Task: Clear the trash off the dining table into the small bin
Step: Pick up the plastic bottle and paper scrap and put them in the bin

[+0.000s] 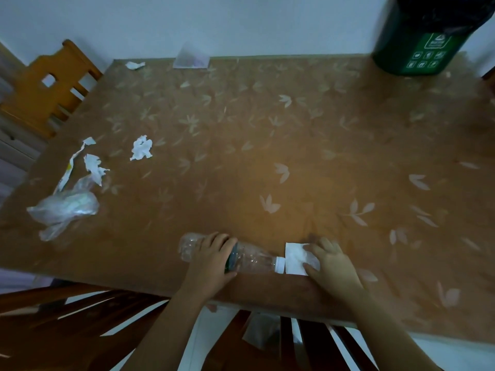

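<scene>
A crushed clear plastic bottle (251,258) with a white cap lies on its side near the table's front edge. My left hand (211,261) is wrapped over its middle. Just right of the cap lies a white folded tissue (296,259), pinched between the thumb and fingers of my right hand (332,266). The small dark green bin (417,49), lined with a black bag, stands at the table's far right corner. More trash sits at the left: a crumpled tissue (142,148), torn paper scraps (93,164), a clear plastic bag (64,207).
The table (267,143) has a brown leaf-patterned cover. A small paper scrap (135,65) and a translucent packet (191,58) lie by the far wall. An orange wooden chair (45,89) stands at the left, dark wooden chairs (80,325) at the near edge.
</scene>
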Motion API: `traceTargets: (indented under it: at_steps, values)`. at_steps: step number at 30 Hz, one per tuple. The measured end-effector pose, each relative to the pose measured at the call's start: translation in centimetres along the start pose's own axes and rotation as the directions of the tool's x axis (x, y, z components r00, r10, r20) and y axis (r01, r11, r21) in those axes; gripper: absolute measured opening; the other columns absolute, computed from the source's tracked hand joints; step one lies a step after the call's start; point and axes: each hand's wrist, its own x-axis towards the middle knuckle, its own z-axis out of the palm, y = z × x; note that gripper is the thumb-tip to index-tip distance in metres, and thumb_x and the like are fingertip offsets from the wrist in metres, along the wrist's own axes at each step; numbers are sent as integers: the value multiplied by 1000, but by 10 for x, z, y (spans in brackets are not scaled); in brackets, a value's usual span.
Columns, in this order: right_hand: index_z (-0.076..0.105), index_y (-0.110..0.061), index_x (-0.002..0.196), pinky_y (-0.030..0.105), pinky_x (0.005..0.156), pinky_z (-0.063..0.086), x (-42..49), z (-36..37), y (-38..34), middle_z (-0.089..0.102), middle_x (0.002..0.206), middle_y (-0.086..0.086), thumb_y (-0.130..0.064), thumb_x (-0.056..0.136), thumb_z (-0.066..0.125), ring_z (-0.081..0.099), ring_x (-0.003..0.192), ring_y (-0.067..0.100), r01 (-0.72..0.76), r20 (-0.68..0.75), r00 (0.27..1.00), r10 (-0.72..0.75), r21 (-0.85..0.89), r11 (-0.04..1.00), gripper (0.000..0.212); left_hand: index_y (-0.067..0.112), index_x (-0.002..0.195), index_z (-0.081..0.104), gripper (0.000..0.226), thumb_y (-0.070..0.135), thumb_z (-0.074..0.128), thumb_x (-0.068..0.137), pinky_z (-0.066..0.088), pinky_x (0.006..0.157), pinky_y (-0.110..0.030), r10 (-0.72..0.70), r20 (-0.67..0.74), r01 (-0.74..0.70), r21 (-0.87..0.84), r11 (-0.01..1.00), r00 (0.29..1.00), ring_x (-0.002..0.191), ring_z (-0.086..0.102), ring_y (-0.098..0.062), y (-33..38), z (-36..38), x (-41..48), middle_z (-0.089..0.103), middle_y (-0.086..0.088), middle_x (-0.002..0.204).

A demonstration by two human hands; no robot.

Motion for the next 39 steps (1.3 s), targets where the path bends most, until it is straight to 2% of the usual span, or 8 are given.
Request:
traceTargets:
  at_steps: [3,10,15,22,27,32,35,39]
  values:
    - [62,-14,108,38,69,49,-2,5,1,55,111,10,-22,72,70,49,99,30,17,-20,1000,-18,-25,1000,38,13,106,57,72,33,88,44,47,83,-48,-20,-16,19,-22,1000,1000,97,59,-32,-2,2,-5,62,-8,102]
    - [66,-13,98,39,57,51,-10,13,-1,57,98,12,-18,68,75,53,87,31,8,-82,997,-9,-4,1000,32,8,113,57,70,32,85,54,45,85,-45,-178,-167,152,-159,976,970,104,55,-32,-7,-7,-29,62,-13,109]
    - [63,-12,101,37,72,41,-15,17,-6,57,116,8,-16,78,64,49,100,31,-48,-74,996,51,34,998,23,8,115,55,72,35,84,56,46,79,-37,-283,-263,209,-277,938,922,100,56,-27,-2,-22,-47,62,-10,108]
    - [55,-19,84,35,68,41,-26,2,-22,58,93,3,-18,82,56,51,82,20,-138,39,990,134,139,981,2,14,122,49,76,48,76,60,48,86,-37,-346,-241,207,-461,863,907,106,50,-16,5,-41,-72,56,-1,114]
    - [56,-13,81,24,50,31,-46,-28,-51,50,72,-1,-12,80,58,49,64,17,-155,-135,973,188,224,962,2,19,120,50,70,47,76,61,45,83,-29,-342,-298,123,-567,814,891,102,49,-11,9,-60,-91,52,7,106]
    - [51,-21,74,23,49,36,-89,-48,-84,49,69,-4,-10,78,62,48,60,9,-170,-280,926,253,289,942,17,21,121,48,71,48,75,61,41,73,-15,-305,-289,63,-624,779,908,97,51,-7,11,-76,-109,53,9,108]
    - [53,-19,75,30,52,41,-121,-51,-97,51,70,-3,-9,78,63,50,62,10,-207,-356,877,323,325,923,15,26,118,48,68,49,74,60,45,74,-17,-254,-290,-2,-661,750,923,95,52,-4,13,-80,-121,51,16,104]
    - [53,-21,76,25,50,40,-163,-57,-107,52,69,-6,-8,78,65,51,62,10,-241,-440,806,395,366,899,18,28,113,51,60,42,77,61,39,68,-11,-191,-291,-76,-707,703,937,93,49,5,23,-80,-127,49,23,100]
